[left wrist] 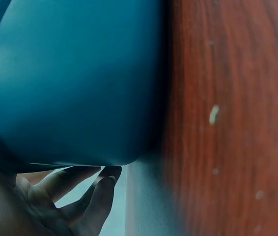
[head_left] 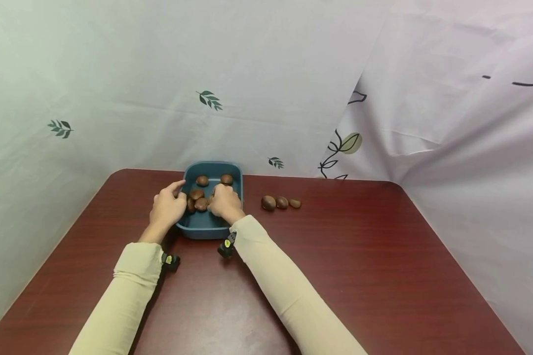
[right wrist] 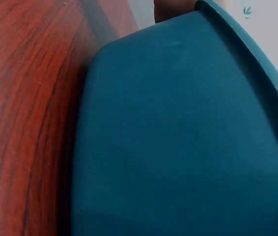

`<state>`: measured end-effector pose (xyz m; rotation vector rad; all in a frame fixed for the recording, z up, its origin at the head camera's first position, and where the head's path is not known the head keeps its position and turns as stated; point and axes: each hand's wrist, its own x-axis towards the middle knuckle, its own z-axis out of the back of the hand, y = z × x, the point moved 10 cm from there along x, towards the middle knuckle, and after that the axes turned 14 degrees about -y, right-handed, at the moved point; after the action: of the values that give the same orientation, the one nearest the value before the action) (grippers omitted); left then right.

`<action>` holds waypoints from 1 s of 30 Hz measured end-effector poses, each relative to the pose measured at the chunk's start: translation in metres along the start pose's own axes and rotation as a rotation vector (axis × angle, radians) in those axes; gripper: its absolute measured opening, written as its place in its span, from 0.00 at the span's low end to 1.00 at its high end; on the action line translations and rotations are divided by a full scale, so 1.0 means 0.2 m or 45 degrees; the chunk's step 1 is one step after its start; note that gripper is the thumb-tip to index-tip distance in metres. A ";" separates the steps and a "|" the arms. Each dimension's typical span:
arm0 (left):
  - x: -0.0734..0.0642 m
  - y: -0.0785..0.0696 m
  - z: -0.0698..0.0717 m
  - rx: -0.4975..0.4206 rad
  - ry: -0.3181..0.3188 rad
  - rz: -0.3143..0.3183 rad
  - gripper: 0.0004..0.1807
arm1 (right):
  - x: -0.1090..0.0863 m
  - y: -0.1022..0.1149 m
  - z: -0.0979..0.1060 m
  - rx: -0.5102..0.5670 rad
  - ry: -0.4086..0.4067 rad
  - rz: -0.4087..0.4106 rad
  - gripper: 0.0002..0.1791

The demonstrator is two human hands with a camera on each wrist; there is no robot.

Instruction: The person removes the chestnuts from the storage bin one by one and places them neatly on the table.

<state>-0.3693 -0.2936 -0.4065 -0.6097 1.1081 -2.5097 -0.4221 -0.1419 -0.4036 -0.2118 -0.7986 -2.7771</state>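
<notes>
A blue rectangular tray [head_left: 204, 232] holds several brown, rounded chestnuts [head_left: 201, 204]. My left hand [head_left: 166, 207] grips the tray's left side, its thumb at the rim. In the left wrist view, the fingers [left wrist: 99, 196] of that hand lie along the tray's outer wall [left wrist: 75, 83]. Inside the tray, toward its right side, my right hand [head_left: 225, 201] reaches down among the chestnuts with bent fingers. Its fingertips are hidden, and I cannot tell whether they pinch a chestnut. The right wrist view is mostly filled by the tray's outer wall [right wrist: 178, 132].
Right of the tray, three chestnuts [head_left: 282, 202] lie in a row on the dark red wooden table [head_left: 360, 256], larger to smaller from left to right. A pale patterned cloth [head_left: 266, 98] hangs behind the table's back edge. Small pale specks [left wrist: 214, 114] dot the wood.
</notes>
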 end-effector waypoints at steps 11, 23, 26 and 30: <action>0.00 0.00 -0.01 -0.005 -0.001 -0.007 0.28 | -0.04 0.03 0.06 0.218 0.017 0.060 0.14; 0.00 0.00 0.00 -0.001 0.035 0.003 0.29 | -0.08 -0.01 0.27 0.314 -0.009 0.071 0.22; -0.01 0.01 0.00 0.003 0.042 0.009 0.29 | -0.09 -0.04 0.31 0.325 -0.012 0.057 0.23; 0.00 0.00 0.00 -0.001 0.039 -0.002 0.29 | -0.10 -0.09 0.38 0.349 -0.023 0.050 0.22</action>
<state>-0.3695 -0.2933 -0.4074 -0.5739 1.1205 -2.5277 -0.4024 -0.0826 -0.3538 -0.1994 -1.1533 -2.5957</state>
